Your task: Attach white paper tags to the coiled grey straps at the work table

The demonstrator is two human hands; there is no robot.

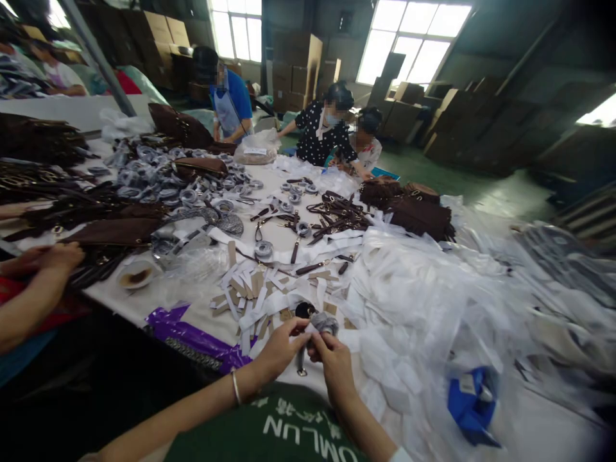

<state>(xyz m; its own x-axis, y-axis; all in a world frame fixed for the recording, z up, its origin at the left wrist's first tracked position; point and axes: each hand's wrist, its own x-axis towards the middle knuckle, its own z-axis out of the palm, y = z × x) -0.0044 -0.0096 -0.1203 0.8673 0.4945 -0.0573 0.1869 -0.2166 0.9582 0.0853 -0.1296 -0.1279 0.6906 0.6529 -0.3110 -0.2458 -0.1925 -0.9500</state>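
Note:
My left hand (282, 346) and my right hand (333, 364) meet over the near table edge, fingertips pinched together. Between them is a grey rolled strap (325, 323), with a metal clip (301, 371) dangling below. A small white piece of paper or tape (312, 328) shows at the fingertips; which hand grips it more firmly is hard to see. Just beyond lies a dark round thing (304, 310). Several cardboard and white paper strips (250, 285) are scattered ahead of my left hand.
White plastic bags (409, 282) heap up on the right, around a blue packet (474, 404). Dark brown straps (337, 215) and brown bags (418, 215) lie farther off. Purple plastic (192, 337) edges the table's left front, near a bowl (136, 274). Co-workers stand across and at left.

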